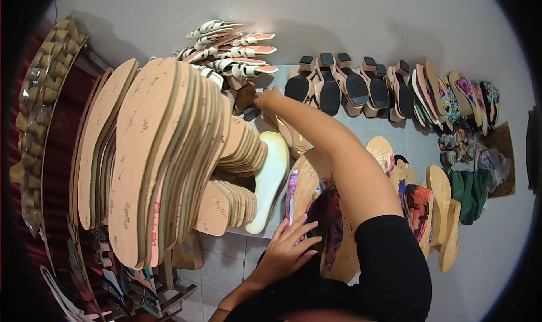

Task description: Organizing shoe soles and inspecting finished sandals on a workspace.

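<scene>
My left hand (291, 249) lies fingers spread at a floral sandal (307, 179); my right hand's (266, 98) grip I can't tell. Clear plastic (31, 213) wraps tan blocks (49, 81).

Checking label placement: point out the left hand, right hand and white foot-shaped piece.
Left hand (289, 252): head view, on the back of the hand.
Right hand (268, 98): head view, on the back of the hand.
White foot-shaped piece (271, 176): head view, on the middle of its flat face.

A tan-soled sandal with purple floral fabric straps (305, 182) lies footbed up near the front of the pale grey tabletop (403, 138); farther back sits a brown object (244, 98), partly hidden.
</scene>
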`<state>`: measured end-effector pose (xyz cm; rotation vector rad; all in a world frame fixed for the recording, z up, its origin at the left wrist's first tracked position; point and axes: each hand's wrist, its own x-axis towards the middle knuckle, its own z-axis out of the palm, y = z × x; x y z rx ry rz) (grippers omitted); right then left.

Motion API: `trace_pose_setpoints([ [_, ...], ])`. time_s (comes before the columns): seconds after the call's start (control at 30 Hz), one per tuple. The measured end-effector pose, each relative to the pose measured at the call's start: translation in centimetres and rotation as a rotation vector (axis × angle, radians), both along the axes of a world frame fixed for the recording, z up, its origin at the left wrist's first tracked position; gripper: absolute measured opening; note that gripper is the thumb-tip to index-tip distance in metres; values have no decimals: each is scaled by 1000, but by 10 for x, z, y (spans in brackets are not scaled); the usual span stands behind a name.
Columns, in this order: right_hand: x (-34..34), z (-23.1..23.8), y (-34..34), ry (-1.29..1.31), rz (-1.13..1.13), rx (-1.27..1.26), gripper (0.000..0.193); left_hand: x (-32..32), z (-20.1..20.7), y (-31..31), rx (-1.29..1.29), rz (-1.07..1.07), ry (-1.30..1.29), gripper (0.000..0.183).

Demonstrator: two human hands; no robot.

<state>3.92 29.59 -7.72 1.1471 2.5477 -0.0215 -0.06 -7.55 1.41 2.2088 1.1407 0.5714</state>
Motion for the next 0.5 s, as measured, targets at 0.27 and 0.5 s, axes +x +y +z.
trace_pose_setpoints([
  [0.27,-31,-65,18,-4,137,-221,86,-9,-4,7,-9,-35,-187,26],
  [0.5,-34,-83,38,-210,55,-215,74,-12,-7,4,31,-73,-154,23],
])
